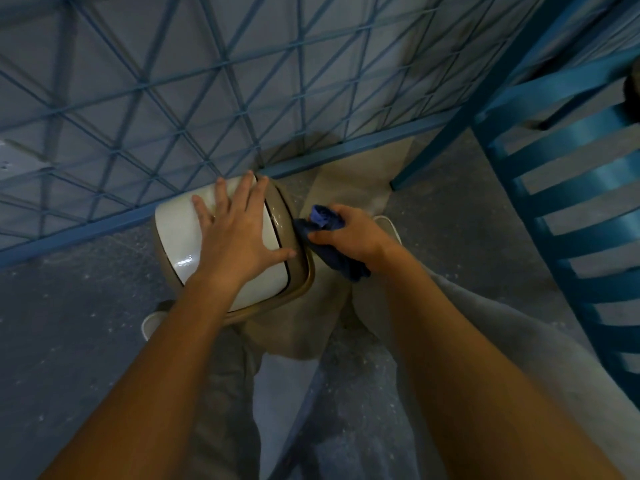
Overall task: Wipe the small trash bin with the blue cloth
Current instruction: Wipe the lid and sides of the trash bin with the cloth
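The small trash bin (180,237) stands on the floor below me, with a white lid set in a tan rim. My left hand (239,233) lies flat on the lid, fingers spread and straight. Just right of the rim, my right hand (349,233) grips a bunched dark blue cloth (332,247). The cloth touches the bin's right side, and its tail hangs down below my wrist. The bin's lower body is hidden under the lid and my arm.
A blue wire-mesh fence (207,98) runs along the far side, its bottom rail right behind the bin. A blue slatted chair (571,188) stands at the right. My trouser legs and white shoes (150,323) flank the bin on the speckled grey floor.
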